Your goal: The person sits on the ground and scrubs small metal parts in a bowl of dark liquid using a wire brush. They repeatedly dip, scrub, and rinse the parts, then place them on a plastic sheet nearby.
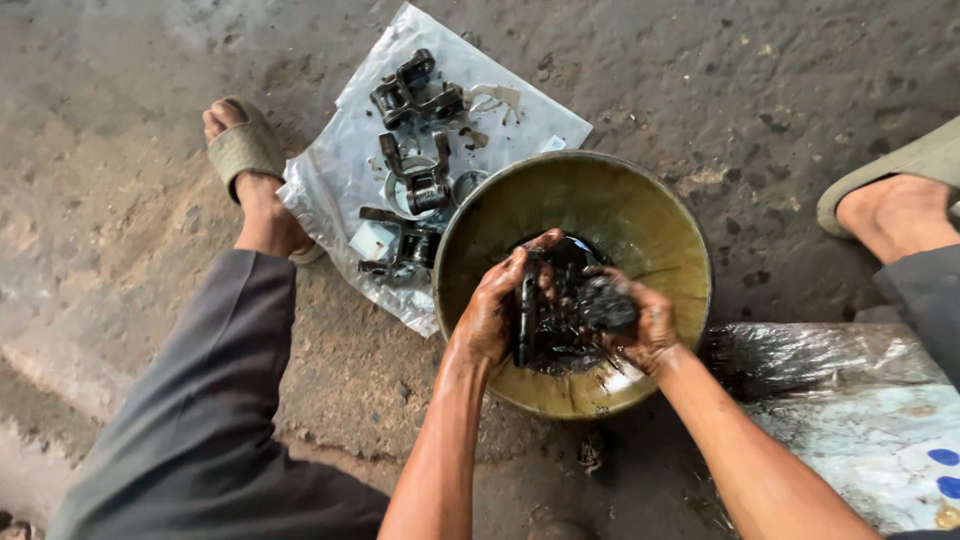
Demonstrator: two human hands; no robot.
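Holding a black, grease-coated metal part [560,305] between both hands over the middle of a round olive-green metal basin [650,225], that's what I see from the head view. My left hand [495,310] is closed around the part's left end, fingers wrapped over a bar-like piece that runs roughly upright in the frame. My right hand [645,325] is closed on the right side, fingers curled over a dark lump of the same part. So the part sits directly between the two hands, touching both, neither nearer; its long axis runs about hand to hand, though the oil hides the exact shape. Dark oily liquid sits in the basin bottom just under the hands.

Beyond the left hand, up and to its left, a crumpled clear plastic sheet [335,165] lies on the concrete floor [120,120], its edge tucked beside the basin rim, carrying several dark steel yoke-shaped parts [415,90]. Below the right hand, a second, oil-smeared plastic sheet [860,410]. Sandalled feet either side.
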